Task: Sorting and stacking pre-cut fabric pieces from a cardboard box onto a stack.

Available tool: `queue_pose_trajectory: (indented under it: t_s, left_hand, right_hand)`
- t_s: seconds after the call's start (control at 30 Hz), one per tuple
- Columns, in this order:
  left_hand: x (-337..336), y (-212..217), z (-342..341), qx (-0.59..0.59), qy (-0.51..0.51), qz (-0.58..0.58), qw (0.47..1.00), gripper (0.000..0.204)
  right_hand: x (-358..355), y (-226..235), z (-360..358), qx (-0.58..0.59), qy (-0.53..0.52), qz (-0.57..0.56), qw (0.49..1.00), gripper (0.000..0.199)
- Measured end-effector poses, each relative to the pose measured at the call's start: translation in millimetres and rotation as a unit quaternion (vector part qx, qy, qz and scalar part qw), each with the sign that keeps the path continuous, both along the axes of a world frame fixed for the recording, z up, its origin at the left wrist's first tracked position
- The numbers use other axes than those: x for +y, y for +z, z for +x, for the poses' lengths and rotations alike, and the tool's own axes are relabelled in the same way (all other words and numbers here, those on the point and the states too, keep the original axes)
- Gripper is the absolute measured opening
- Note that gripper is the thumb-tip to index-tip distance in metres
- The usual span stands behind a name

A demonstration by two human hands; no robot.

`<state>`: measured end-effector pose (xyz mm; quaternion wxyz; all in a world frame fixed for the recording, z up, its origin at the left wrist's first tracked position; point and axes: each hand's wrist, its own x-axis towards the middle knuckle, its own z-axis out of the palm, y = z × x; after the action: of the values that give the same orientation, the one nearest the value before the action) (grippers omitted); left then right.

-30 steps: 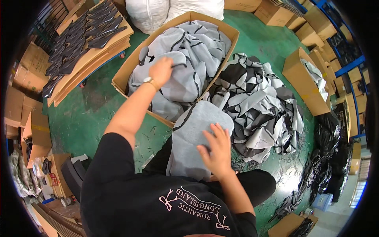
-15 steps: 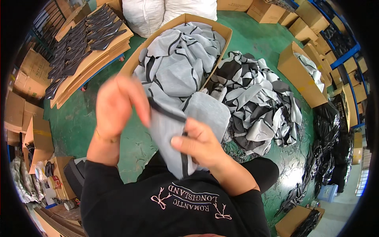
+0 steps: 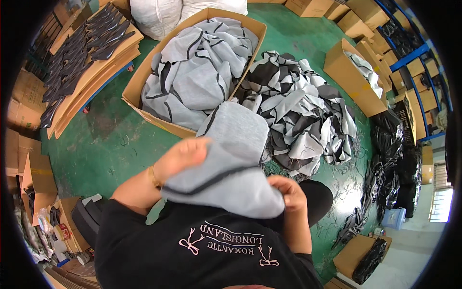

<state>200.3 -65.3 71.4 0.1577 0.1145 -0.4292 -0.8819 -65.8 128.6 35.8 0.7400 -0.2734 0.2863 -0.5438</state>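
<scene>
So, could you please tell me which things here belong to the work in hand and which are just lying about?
In hand: grey cloth piece, left hand, right hand, box of grey pieces.
Lying about: black-and-grey pile, white sacks, blue bucket.

garment warehouse | cardboard boxes | fabric pile | green floor

1. Fabric piece sits right in front of your chest, between your left hand and right hand.
2. Big cardboard box ahead, full of fabric pieces.
3. Loose fabric pile on the floor, right of that box.
4. Smaller carton further right.
5. Stacked cardboard sheets with parts on top, far left.
6. White sacks behind the box.
</scene>
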Motion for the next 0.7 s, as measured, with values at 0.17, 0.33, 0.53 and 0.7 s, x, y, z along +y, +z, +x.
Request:
queue_pose_trajectory:
  t_s: [0.17,0.33,0.53,0.7]
  left_hand:
    - [-47,2,-66,-0.135,0.184,-0.071,0.971,0.029]
    - [-116,-70,-92,-0.312,0.214,-0.276,0.883,0.033]
    - [-49,-142,-40,-0.304,0.306,-0.407,0.806,0.028]
    - [-68,-76,-49,-0.446,0.084,-0.473,0.755,0.027]
  right_hand:
    - [-91,2,-40,0.127,-0.327,0.018,0.936,0.037]
    - [-185,-64,-68,0.261,-0.308,0.124,0.907,0.027]
    - [-142,-126,-16,0.245,-0.248,0.177,0.920,0.029]
    - [-118,-126,-43,0.514,-0.286,0.068,0.806,0.025]
